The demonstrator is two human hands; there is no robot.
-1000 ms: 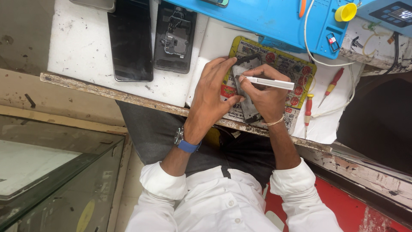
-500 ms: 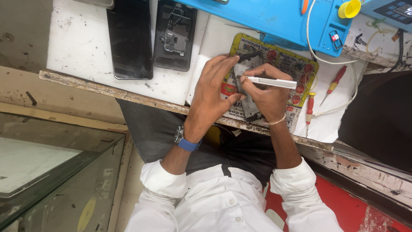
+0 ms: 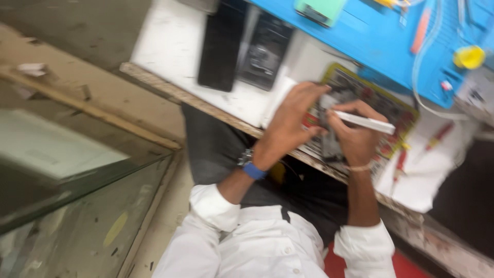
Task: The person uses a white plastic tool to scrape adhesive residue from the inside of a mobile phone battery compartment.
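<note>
Head tilted over the bench, and the view is smeared with motion, so the fine detail is soft. The left hand (image 3: pixel 288 123) lies curled over the small dark opened device (image 3: pixel 329 139), fingers bent down along its far edge and thumb pressing the near side, which looks like a brace to keep it from sliding. The device sits on the yellow-rimmed, busily printed work mat (image 3: pixel 383 105), right at the front edge of the white tabletop (image 3: pixel 170 49), close in to the body where both hands can reach it.

The right hand (image 3: pixel 355 139) is closed around a slim white pen-shaped tool (image 3: pixel 368 122), gripped like a pencil with its tip down towards the device and its tail pointing out to the right (what the tip touches is hidden under the fingers).

Materials now: the mat looks flat and rubbery, and the blue pad (image 3: pixel 370 46) behind it is matt and moulded. Parked well clear are a glossy black slab of a phone (image 3: pixel 218 51) and, just beside it, a second opened phone (image 3: pixel 265 51) with grey innards showing. Two red-handled screwdrivers (image 3: pixel 437 136) rest on white paper to the right, within easy grab.
</note>
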